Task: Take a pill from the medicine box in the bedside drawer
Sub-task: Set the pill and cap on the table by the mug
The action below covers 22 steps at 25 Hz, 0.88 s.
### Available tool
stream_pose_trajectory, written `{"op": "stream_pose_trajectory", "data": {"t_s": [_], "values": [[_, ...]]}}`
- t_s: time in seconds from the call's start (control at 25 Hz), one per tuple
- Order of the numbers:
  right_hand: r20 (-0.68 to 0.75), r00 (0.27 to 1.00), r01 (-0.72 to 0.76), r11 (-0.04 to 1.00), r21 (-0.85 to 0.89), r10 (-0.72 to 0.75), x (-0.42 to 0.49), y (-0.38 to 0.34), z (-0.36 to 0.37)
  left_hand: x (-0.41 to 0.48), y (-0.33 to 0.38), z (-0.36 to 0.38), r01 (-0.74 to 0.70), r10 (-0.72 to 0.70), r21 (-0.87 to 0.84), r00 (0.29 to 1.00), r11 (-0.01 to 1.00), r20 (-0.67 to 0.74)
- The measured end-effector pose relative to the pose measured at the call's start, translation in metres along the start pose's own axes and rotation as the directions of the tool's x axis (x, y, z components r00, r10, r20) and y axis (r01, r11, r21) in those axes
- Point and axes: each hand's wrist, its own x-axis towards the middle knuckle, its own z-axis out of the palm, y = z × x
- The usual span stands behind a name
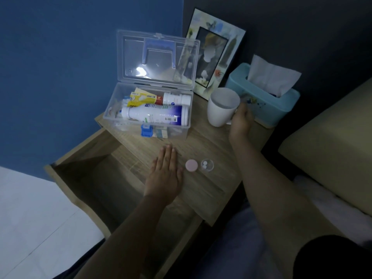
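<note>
A clear plastic medicine box (pixel 177 129) stands open on the bedside table, lid up, with white tubes and packets inside. In front of it sit a pink cap (pixel 190 165) and a small clear container (pixel 207 165) with two white pills in it. My left hand (pixel 166 174) lies flat on the tabletop, fingers together, just left of the pink cap and holding nothing. My right hand (pixel 240 119) grips the handle of a white mug (pixel 221 106) to the right of the box. The drawer (pixel 96 178) below is pulled out.
A picture frame (pixel 217 55) leans against the dark wall behind the mug. A teal tissue box (pixel 267 99) stands right of the mug, close to my right hand. A bed edge (pixel 332 154) lies at the right. A blue wall is at the left.
</note>
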Motion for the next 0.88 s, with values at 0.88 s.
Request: {"op": "stream_pose_trajectory", "data": {"t_s": [0.88], "values": [[0.063, 0.998, -0.006, 0.999, 0.036, 0.003, -0.079, 0.022, -0.047, 0.001, 0.0, 0.004, -0.001, 0.001, 0.013, 1.0, 1.0, 0.005]]}}
